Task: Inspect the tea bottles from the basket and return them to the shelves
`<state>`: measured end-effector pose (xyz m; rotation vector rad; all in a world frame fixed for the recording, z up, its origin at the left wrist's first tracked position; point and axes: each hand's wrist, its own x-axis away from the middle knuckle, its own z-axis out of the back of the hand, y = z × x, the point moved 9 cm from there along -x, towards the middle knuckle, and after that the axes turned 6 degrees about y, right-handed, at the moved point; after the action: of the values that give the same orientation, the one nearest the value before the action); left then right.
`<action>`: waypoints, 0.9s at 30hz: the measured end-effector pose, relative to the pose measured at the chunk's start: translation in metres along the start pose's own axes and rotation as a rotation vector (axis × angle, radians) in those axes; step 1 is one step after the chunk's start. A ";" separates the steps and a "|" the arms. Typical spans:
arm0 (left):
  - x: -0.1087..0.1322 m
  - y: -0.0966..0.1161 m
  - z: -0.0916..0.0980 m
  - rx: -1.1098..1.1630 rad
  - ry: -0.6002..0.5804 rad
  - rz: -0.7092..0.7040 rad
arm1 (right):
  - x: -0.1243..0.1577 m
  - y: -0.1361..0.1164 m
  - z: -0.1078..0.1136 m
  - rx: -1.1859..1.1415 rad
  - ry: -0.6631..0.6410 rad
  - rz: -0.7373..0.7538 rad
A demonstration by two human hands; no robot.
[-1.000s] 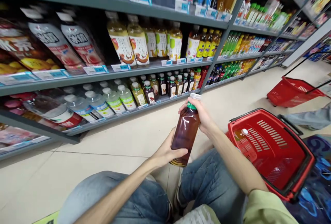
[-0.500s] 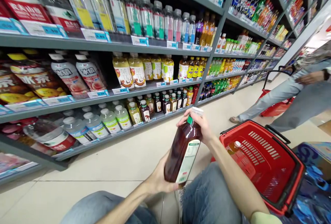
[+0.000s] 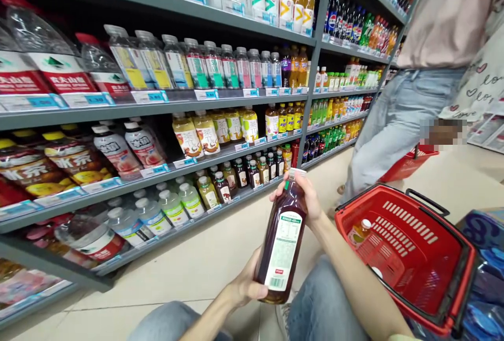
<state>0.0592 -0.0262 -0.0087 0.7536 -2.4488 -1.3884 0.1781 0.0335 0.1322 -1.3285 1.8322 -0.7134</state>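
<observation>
Both my hands hold a dark brown drink bottle (image 3: 282, 241) in front of me, its white back label facing me. My left hand (image 3: 244, 284) grips it near the bottom. My right hand (image 3: 306, 195) is wrapped round its neck, close to the green band under the cap. The bottle leans with its top away from me, above my knees in blue jeans. A red shopping basket (image 3: 441, 283) stands on the floor to my right, with an orange-brown bottle (image 3: 357, 233) lying in its near corner.
Grey shelves (image 3: 165, 105) full of bottled drinks run along the left and far side. Another person in light jeans (image 3: 394, 120) stands close by on the right, holding a second red basket (image 3: 405, 165). Beige floor tiles lie between me and the shelves.
The bottle has turned so that its white label now faces me. My view has tilted up. Another person has walked in from the right and now stands close to my basket.
</observation>
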 end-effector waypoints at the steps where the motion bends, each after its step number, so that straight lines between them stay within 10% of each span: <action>1: 0.000 -0.001 0.000 0.003 -0.001 0.000 | 0.002 -0.001 0.000 0.001 -0.006 0.001; 27: 0.008 -0.006 -0.011 -0.095 -0.101 -0.001 | 0.031 -0.008 -0.041 -0.032 -0.298 0.023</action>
<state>0.0594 -0.0407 -0.0084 0.6799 -2.4364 -1.5665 0.1431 0.0013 0.1542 -1.3524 1.6222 -0.4472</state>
